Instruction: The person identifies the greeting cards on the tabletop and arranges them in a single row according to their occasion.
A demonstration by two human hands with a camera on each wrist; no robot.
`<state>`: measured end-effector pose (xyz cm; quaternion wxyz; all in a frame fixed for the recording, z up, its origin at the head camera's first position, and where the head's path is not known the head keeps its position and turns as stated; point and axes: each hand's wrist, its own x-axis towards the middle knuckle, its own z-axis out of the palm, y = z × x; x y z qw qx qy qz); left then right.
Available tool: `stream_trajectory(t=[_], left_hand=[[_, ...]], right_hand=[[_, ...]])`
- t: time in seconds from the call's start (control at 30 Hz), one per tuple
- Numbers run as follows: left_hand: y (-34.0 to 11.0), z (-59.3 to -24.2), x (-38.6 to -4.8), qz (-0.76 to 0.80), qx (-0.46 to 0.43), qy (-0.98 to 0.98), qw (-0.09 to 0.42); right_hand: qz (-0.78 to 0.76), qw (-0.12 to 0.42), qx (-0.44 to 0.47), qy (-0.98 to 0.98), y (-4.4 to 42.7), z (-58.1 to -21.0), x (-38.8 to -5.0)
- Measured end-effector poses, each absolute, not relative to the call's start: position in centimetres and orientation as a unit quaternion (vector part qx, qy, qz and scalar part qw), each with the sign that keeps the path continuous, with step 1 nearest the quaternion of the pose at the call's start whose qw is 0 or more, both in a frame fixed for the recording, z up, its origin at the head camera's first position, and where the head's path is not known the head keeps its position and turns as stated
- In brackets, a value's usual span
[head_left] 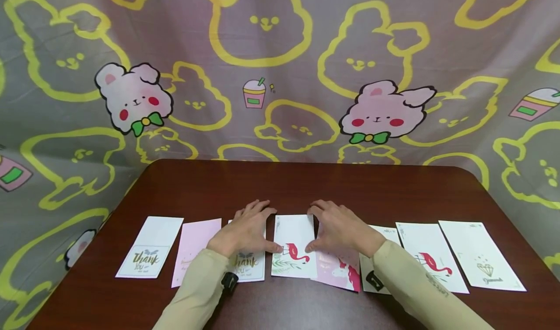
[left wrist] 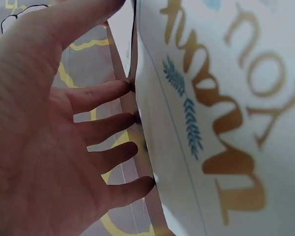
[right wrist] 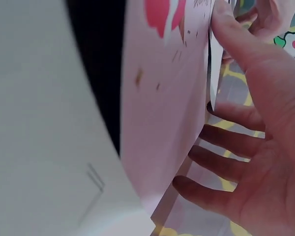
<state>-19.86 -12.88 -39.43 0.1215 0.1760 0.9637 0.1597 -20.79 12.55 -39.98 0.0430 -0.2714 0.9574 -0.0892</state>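
In the head view, a white card with a red flamingo (head_left: pixel 294 264) lies on the table between my two hands. My left hand (head_left: pixel 247 230) has its thumb at the card's left edge, its fingers spread toward the top-left corner. My right hand (head_left: pixel 343 228) mirrors it, thumb at the right edge and fingertips by the top-right corner. Under the left hand is a white "Thank you" card (head_left: pixel 249 270); a pink unicorn card (head_left: pixel 334 274) sits partly beneath the right hand. In both wrist views the fingers are extended, tips down near the table.
Another "Thank you" card (head_left: pixel 144 262) and a pink card (head_left: pixel 199 237) lie to the left. Rightward are a card partly hidden by my forearm (head_left: pixel 387 233), a second flamingo card (head_left: pixel 430 257) and a diamond card (head_left: pixel 481 252). A patterned curtain (head_left: pixel 297 77) hangs behind the brown table (head_left: pixel 306 184).
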Motion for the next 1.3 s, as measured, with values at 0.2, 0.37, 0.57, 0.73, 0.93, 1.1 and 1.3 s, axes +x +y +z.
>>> stream_trajectory(t=[0.2,0.37,0.57,0.73,0.93,1.1,1.3], left_hand=[[-13.0,-39.2,-19.9,0.168,0.17,0.965,0.112],[-13.0,-38.5,-19.7,0.2,0.18,0.958,0.097],[-12.7,-37.5,-19.4,0.267,0.201,0.938,0.095],[-12.3,-37.6,-19.4,0.344,0.225,0.904,0.116],[-11.9,-37.9,-19.4,0.421,0.225,0.868,0.133],[-11.7,-38.2,-19.1,0.504,0.199,0.824,0.164],[-11.6,-38.4,-19.0,0.554,0.179,0.792,0.181]], right_hand=[[-0.09,0.022,-0.27,0.958,12.4,-39.9,-21.2],[-0.087,0.023,-0.273,0.958,12.5,-39.9,-21.4],[-0.091,0.027,-0.268,0.959,12.7,-40.1,-21.4],[-0.097,0.028,-0.272,0.957,12.9,-40.2,-21.5],[-0.104,0.031,-0.27,0.957,12.9,-40.2,-21.5],[-0.107,0.038,-0.263,0.958,12.8,-40.2,-21.5],[-0.117,0.044,-0.259,0.958,12.8,-40.0,-21.4]])
